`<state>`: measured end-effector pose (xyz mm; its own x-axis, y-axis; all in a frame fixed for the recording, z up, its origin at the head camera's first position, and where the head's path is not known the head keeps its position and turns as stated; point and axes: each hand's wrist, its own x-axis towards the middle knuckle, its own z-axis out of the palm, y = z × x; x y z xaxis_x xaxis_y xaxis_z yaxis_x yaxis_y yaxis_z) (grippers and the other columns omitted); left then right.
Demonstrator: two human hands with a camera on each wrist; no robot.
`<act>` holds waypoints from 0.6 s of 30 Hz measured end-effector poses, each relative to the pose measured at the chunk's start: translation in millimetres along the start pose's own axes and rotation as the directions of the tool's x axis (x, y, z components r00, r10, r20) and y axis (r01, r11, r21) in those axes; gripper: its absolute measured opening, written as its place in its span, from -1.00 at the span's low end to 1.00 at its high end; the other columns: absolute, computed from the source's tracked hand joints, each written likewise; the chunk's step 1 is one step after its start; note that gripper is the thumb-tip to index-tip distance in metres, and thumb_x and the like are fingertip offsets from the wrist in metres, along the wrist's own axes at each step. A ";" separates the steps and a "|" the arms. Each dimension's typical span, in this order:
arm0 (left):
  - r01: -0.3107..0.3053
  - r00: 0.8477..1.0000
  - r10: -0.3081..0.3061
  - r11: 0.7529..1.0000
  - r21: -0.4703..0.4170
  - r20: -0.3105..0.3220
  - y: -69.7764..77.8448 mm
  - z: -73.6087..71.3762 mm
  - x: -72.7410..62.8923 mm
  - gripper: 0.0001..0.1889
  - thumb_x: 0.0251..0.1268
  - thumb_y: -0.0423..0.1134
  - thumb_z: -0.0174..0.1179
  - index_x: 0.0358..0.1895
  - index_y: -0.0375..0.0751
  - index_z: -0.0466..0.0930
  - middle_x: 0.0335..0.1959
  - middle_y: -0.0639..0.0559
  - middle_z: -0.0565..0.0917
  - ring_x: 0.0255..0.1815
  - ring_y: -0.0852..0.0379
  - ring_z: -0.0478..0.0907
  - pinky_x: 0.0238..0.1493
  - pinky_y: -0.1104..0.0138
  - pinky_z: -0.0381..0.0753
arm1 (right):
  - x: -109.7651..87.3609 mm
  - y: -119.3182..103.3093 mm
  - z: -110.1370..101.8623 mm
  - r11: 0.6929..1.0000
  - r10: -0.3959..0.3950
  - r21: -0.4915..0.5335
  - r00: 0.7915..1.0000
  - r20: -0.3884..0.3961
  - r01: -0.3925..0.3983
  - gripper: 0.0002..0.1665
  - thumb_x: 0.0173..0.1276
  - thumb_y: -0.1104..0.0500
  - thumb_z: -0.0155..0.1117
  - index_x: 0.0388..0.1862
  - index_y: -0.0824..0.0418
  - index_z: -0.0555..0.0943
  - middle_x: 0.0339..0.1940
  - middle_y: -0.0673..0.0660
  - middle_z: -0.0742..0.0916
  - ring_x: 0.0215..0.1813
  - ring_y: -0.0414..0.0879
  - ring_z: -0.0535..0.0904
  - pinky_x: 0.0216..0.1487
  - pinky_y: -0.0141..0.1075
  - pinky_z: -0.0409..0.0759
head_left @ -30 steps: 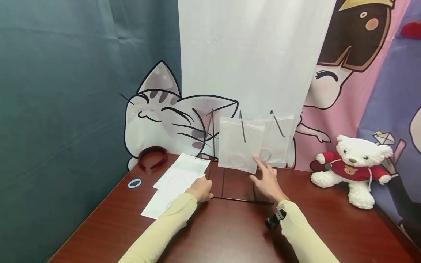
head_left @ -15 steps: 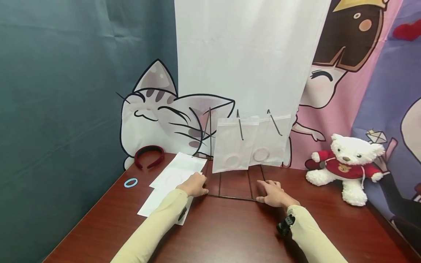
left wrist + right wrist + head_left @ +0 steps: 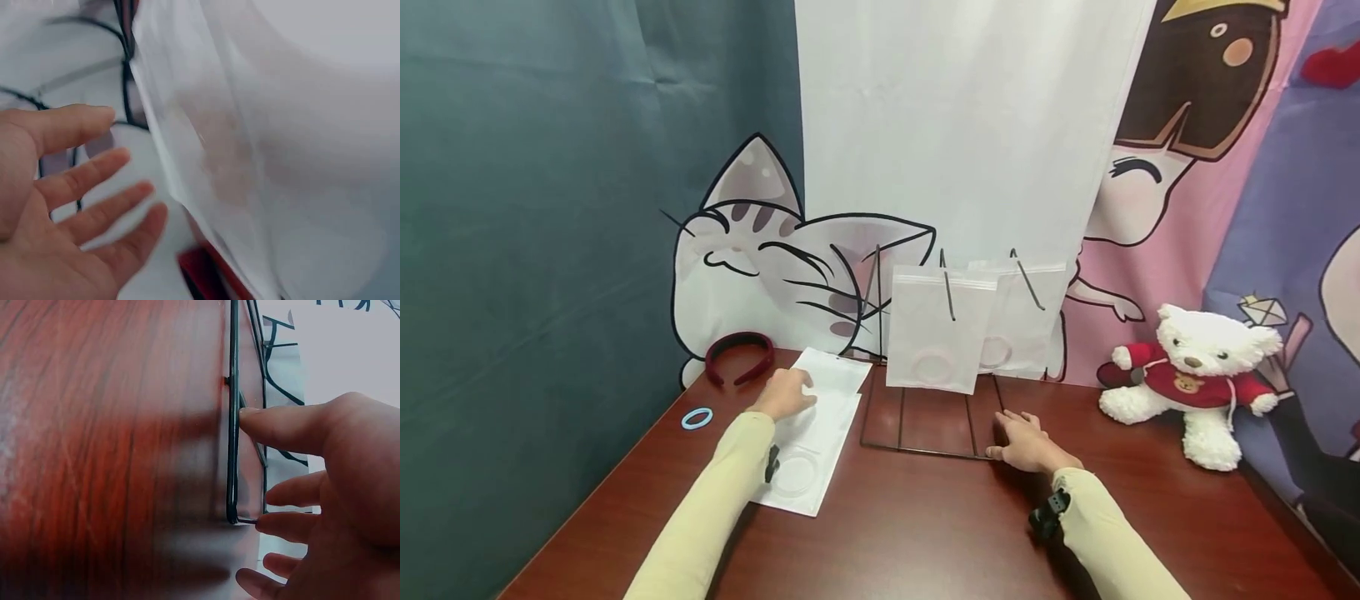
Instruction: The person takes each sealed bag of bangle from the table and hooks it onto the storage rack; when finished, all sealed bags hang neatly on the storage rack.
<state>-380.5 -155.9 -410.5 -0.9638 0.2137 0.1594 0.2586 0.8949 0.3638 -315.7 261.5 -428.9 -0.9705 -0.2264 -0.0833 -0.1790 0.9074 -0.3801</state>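
Note:
My left hand (image 3: 786, 393) is over two white zip bags lying on the table, with its fingers spread apart in the left wrist view. The near bag (image 3: 831, 425) shows a pale ring through its film and overlaps the far bag (image 3: 838, 373). At the right front corner of a black wire rack (image 3: 925, 452) is my right hand (image 3: 1024, 440). Its thumb (image 3: 269, 428) touches the front wire, and its other fingers lie loosely beyond the corner. From the rack's hooks hang a front zip bag (image 3: 936, 325) and a back zip bag (image 3: 1030, 321), each with a ring inside.
A dark red headband (image 3: 741, 340) stands at the table's back left, with a light blue ring (image 3: 697, 418) in front of it. To the right sits a white teddy bear (image 3: 1198, 375) in a red top. A printed curtain (image 3: 970, 125) hangs behind the table.
My left hand has moved left from the rack's front to above the bags on the table. The right hand has dropped from the front hanging bag to the rack's corner. That bag has swung slightly.

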 end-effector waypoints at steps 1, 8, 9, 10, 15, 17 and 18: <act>0.034 0.999 -0.034 0.999 0.000 0.012 -6.5 -0.6 -0.2 -0.66 0.19 -0.25 0.35 -0.04 -0.42 0.67 -0.04 -0.29 0.74 0.03 -0.23 0.64 0.15 -0.03 0.59 | 0.6 -0.2 0.6 1.000 0.004 -0.005 1.000 0.004 -0.004 -0.09 0.30 0.04 0.39 0.47 0.49 0.27 0.51 0.53 0.30 0.51 0.57 0.02 0.33 0.51 0.14; 0.186 0.982 -0.186 0.983 0.006 0.045 -29.5 4.8 2.4 -0.41 0.23 -0.15 0.34 0.20 -0.51 0.48 0.12 -0.39 0.63 0.18 -0.35 0.49 0.28 -0.21 0.38 | 3.3 -1.8 1.3 1.000 -0.003 0.004 1.000 0.003 0.003 -0.07 0.27 0.00 0.41 0.45 0.49 0.30 0.50 0.53 0.32 0.52 0.57 0.01 0.34 0.51 0.12; 0.206 0.977 -0.205 0.979 -0.007 0.051 -29.8 6.3 3.0 -0.37 0.24 -0.12 0.33 0.24 -0.51 0.43 0.16 -0.41 0.60 0.21 -0.37 0.46 0.30 -0.24 0.34 | 3.0 -2.1 1.8 1.000 -0.009 0.002 1.000 0.000 0.009 -0.08 0.27 0.00 0.41 0.45 0.48 0.31 0.50 0.54 0.32 0.51 0.58 0.01 0.33 0.52 0.13; 0.228 0.972 -0.226 0.974 -0.022 0.061 -29.9 7.7 3.7 -0.33 0.25 -0.10 0.33 0.29 -0.50 0.39 0.21 -0.42 0.56 0.23 -0.39 0.42 0.31 -0.25 0.33 | 2.7 -1.5 2.5 1.000 -0.010 0.006 1.000 -0.002 0.010 -0.09 0.28 0.00 0.41 0.44 0.47 0.32 0.49 0.55 0.32 0.51 0.59 0.01 0.33 0.52 0.13; 0.299 0.953 -0.293 0.951 -0.077 0.076 -28.6 11.5 6.3 -0.25 0.22 -0.07 0.35 0.37 -0.43 0.32 0.31 -0.46 0.48 0.22 -0.49 0.40 0.30 -0.28 0.38 | 0.0 -0.9 3.9 1.000 -0.007 0.013 1.000 0.021 0.007 -0.11 0.26 0.01 0.43 0.43 0.43 0.36 0.50 0.58 0.30 0.51 0.60 -0.01 0.31 0.55 0.10; 0.314 0.948 -0.308 0.946 -0.084 0.077 -28.2 10.6 6.4 -0.25 0.18 -0.10 0.39 0.37 -0.41 0.34 0.30 -0.46 0.49 0.19 -0.50 0.40 0.27 -0.27 0.41 | 0.5 -1.0 2.9 1.000 -0.001 0.026 0.999 0.040 0.000 -0.11 0.25 0.02 0.45 0.45 0.40 0.35 0.51 0.57 0.28 0.53 0.59 -0.04 0.32 0.56 0.06; 0.318 0.947 -0.312 0.945 -0.082 0.077 -28.0 9.7 6.3 -0.25 0.15 -0.12 0.40 0.36 -0.40 0.35 0.29 -0.45 0.49 0.20 -0.52 0.39 0.26 -0.28 0.41 | 1.1 -1.7 1.8 1.000 -0.003 0.030 0.999 0.047 0.002 -0.10 0.24 0.02 0.45 0.45 0.39 0.35 0.51 0.58 0.28 0.53 0.60 -0.05 0.32 0.57 0.04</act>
<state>-394.5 -175.8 -428.5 -0.9984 -0.0464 -0.0328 -0.0564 0.8810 0.4697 -316.2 259.0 -430.0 -0.9613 -0.2455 -0.1248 -0.1760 0.8960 -0.4076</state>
